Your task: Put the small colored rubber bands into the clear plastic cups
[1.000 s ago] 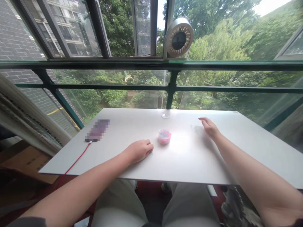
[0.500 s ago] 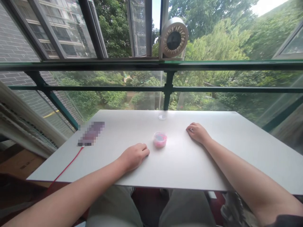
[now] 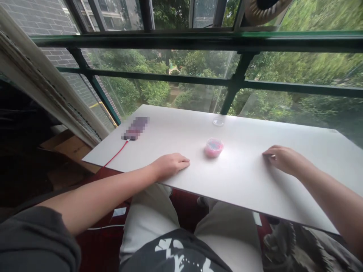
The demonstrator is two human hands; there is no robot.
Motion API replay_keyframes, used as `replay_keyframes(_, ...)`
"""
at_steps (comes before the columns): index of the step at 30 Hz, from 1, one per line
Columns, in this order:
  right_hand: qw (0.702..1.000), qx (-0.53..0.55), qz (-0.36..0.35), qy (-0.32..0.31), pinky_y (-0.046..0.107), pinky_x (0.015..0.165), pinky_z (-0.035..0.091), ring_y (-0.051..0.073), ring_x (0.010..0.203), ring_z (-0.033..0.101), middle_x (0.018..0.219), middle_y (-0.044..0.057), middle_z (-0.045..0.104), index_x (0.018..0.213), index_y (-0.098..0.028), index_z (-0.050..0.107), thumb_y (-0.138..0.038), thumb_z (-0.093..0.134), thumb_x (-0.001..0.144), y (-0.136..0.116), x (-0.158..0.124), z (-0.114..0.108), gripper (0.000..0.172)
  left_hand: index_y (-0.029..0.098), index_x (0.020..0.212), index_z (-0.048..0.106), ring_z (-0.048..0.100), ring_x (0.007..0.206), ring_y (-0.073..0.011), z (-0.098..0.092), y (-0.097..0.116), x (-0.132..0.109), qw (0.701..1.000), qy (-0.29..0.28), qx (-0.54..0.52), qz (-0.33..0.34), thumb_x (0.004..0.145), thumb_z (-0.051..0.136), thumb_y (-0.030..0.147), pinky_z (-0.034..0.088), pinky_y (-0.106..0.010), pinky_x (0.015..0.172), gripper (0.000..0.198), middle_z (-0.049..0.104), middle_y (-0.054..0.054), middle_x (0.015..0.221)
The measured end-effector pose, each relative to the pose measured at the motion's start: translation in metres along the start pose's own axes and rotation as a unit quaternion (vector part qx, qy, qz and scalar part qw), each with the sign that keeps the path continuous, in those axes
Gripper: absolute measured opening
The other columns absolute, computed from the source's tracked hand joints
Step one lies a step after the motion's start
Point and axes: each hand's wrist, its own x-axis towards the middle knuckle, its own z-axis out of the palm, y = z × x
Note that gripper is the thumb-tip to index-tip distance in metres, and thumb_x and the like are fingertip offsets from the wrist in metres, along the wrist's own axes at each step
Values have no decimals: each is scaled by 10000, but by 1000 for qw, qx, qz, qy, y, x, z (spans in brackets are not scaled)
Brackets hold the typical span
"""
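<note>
My left hand (image 3: 172, 165) rests near the front edge of the white table, its fingers stretched loosely to the right with nothing held. To its right, and apart from it, stands a small round clear tub (image 3: 214, 148) with pink and bluish contents. Over the right part of the table is my right hand (image 3: 286, 159), palm down. Its fingers are loosely bent and point left, a small gap shows by the thumb, and I see nothing in it. A clear round lid (image 3: 218, 122) lies behind the tub, near the far edge.
A blurred-out phone (image 3: 136, 127) lies at the table's left with a red cable (image 3: 116, 153) running off the edge. The white table (image 3: 241, 181) stands against a green railing (image 3: 181, 78) and windows. A round fan-like device (image 3: 265, 15) is above the railing. Cardboard boxes (image 3: 76, 151) stand at left.
The view has tilted down and turned left, so table things sit further right and higher. My right hand has moved further from the tub and seems slightly raised; the tub and lid stay put.
</note>
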Motion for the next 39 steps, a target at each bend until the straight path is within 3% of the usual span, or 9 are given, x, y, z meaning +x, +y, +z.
replay_keyframes(4, 999, -32, 23, -33, 287, 684, 439, 210, 736, 607, 841, 99, 666, 704, -181, 672, -68, 478, 696, -4, 0, -7, 224, 206, 993, 661, 585, 831, -158, -8, -1, 3, 999, -34, 20, -24, 863, 457, 183, 467, -254, 729, 243, 654, -63, 936)
replay_keyframes(7, 999, -25, 27, -24, 285, 620, 414, 205, 682, 586, 777, 94, 659, 646, -184, 636, -67, 484, 664, -6, 1, -7, 192, 201, 889, 683, 580, 762, -149, -11, -1, 7, 998, -52, 31, -29, 846, 467, 178, 447, -242, 679, 222, 642, -59, 846)
replay_keyframes(12, 991, 113, 70, 23, 267, 594, 409, 184, 647, 583, 701, 44, 661, 691, -191, 647, -131, 507, 660, -30, 5, -19, 155, 204, 857, 692, 601, 752, -141, -12, -10, 25, 997, -29, -29, -64, 827, 480, 191, 454, -233, 691, 215, 661, -44, 833)
replay_keyframes(14, 973, 209, 91, 42, 254, 561, 413, 171, 615, 583, 655, 26, 656, 725, -192, 658, -181, 523, 672, -51, 9, -30, 146, 207, 882, 691, 615, 791, -143, -17, -16, 43, 992, 13, -68, -108, 808, 493, 184, 464, -231, 725, 213, 679, -31, 868)
replay_keyframes(17, 927, 363, 62, 73, 251, 557, 443, 161, 590, 595, 604, 23, 648, 728, -177, 657, -279, 570, 687, -84, 21, -44, 140, 218, 908, 692, 624, 827, -151, -27, -19, 81, 979, 75, -101, -161, 801, 484, 194, 471, -238, 747, 236, 693, -17, 928)
replay_keyframes(20, 869, 487, -6, 91, 270, 598, 484, 150, 575, 592, 566, 17, 624, 690, -164, 642, -299, 614, 664, -112, 36, -51, 141, 229, 917, 691, 628, 806, -162, -34, -16, 117, 977, 63, -118, -168, 782, 513, 231, 475, -242, 731, 223, 704, -8, 907)
replay_keyframes(23, 845, 527, -42, 83, 267, 583, 490, 142, 567, 585, 561, 12, 612, 705, -150, 646, -258, 608, 657, -130, 46, -51, 124, 233, 922, 677, 629, 761, -169, -36, -13, 139, 976, 29, -118, -183, 742, 558, 250, 475, -246, 682, 217, 708, -2, 850)
replay_keyframes(30, 909, 405, -44, 81, 214, 506, 423, 131, 580, 582, 637, 13, 646, 756, -158, 665, -158, 546, 666, -147, 53, -46, 149, 263, 834, 721, 635, 789, -172, -29, -18, 139, 976, -10, -131, -176, 745, 557, 296, 474, -246, 709, 190, 718, 11, 847)
replay_keyframes(39, 966, 214, -107, 94, 235, 600, 422, 149, 647, 592, 709, 38, 670, 726, -183, 685, -160, 586, 700, -159, 56, -45, 105, 231, 995, 667, 620, 899, -147, -16, -24, 115, 953, 69, -238, -173, 839, 393, 196, 476, -269, 850, 317, 695, 15, 998)
